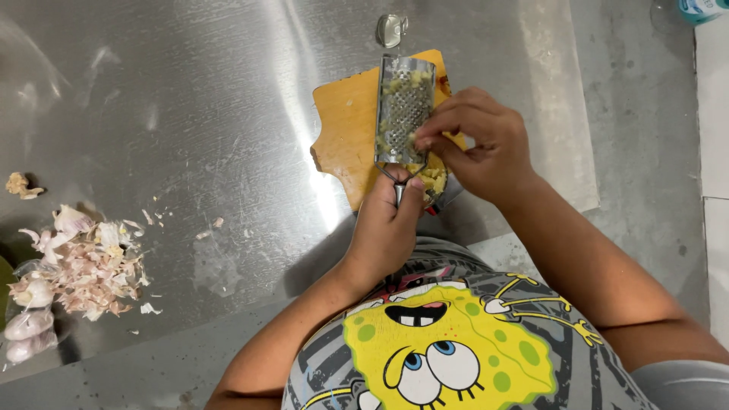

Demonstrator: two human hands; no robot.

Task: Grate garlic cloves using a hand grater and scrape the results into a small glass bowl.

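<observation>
The grater (pixel 403 110) is a flat metal one, long axis running away from the person, handle end toward the body and top end pointing to the far side of the steel table (pixel 190 114). It stands tilted over a wooden board (pixel 345 133), lower end near the board's near edge. Pale gratings cling to its face, and a small heap (pixel 433 181) lies at its foot.

The left hand (pixel 387 224) is closed tight around the wire handle, thumb up along it. The right hand (pixel 482 140) has fingertips (pixel 425 137) pinched together against the grater's face, right of centre; whatever piece they hold is too small to make out.

Far to the left, garlic skins (pixel 87 262) lie piled, with whole cloves (pixel 26 326) just beside them.
</observation>
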